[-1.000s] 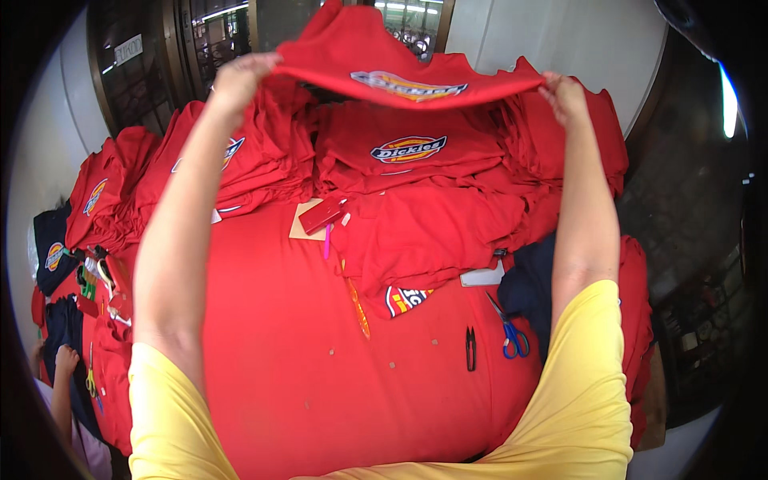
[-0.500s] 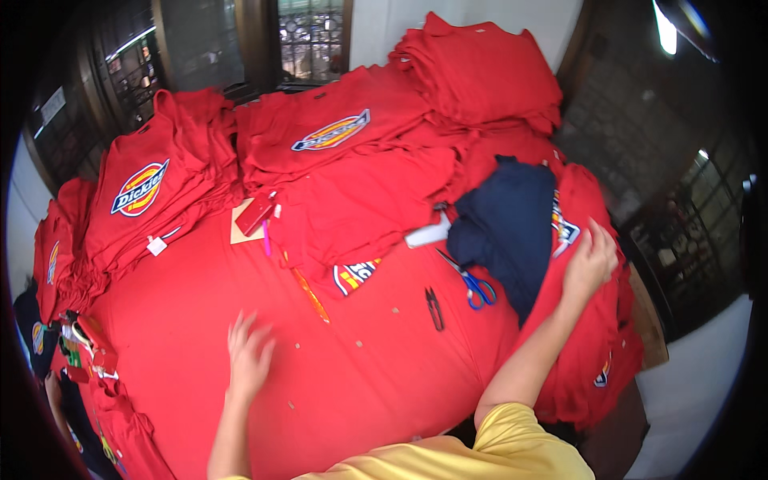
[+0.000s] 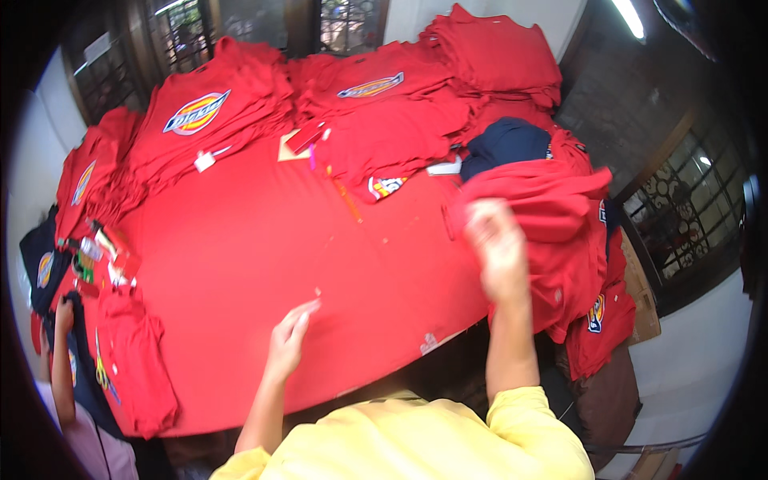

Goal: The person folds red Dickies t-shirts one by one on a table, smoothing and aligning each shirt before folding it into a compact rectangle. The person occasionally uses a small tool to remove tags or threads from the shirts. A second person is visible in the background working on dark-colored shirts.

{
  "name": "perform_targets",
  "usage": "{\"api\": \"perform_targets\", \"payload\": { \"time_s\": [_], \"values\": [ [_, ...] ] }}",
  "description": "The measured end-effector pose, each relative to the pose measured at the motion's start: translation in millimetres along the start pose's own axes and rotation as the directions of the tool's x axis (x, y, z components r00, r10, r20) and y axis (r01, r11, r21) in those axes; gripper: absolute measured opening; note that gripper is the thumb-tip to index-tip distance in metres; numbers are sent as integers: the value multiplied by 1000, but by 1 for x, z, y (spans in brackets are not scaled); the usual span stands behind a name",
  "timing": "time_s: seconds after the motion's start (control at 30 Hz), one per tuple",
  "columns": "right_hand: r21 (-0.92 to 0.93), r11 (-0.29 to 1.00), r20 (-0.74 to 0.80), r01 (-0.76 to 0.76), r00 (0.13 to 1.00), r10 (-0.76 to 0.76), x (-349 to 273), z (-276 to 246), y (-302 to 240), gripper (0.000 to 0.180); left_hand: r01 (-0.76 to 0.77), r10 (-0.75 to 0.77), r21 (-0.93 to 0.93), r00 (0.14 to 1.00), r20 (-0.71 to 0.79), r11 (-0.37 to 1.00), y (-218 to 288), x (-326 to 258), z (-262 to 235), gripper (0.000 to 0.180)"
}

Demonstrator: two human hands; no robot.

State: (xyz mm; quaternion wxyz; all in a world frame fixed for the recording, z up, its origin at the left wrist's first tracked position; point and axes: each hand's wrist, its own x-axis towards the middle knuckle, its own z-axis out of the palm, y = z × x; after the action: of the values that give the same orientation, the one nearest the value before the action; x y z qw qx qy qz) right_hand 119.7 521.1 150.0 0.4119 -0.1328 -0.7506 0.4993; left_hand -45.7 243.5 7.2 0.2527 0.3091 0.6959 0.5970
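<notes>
Since half a second ago, your right hand (image 3: pixel 498 244) has lifted a red shirt (image 3: pixel 552 210) off the right-hand pile, fingers closed on it. Your left hand (image 3: pixel 286 340) rests open on the red surface (image 3: pixel 240 264), well left of that shirt.

Yellow short-sleeved shirt, bare forearms, left hand (image 3: pixel 286 342), right hand (image 3: pixel 498 248), no gloves

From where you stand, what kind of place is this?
Probably a garment workshop or packing room. Stacks of folded red shirts ring a red-covered table, the right hand lifts another red shirt, and barred windows line the walls.
</notes>
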Motion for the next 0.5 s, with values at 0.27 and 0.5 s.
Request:
{"api": "perform_targets", "payload": {
  "time_s": [0.27, 0.5],
  "values": [
    [615, 604, 548, -507, 825, 136, -128, 97, -54, 8, -33, -280, -815, 930, -236, 579, -28, -10, -68, 45],
    [-746, 662, 408, 71, 835, 370, -144, 64, 34, 21, 79, -147, -271, 960, -239, 959, -42, -115, -64, 69]
  ]
}}
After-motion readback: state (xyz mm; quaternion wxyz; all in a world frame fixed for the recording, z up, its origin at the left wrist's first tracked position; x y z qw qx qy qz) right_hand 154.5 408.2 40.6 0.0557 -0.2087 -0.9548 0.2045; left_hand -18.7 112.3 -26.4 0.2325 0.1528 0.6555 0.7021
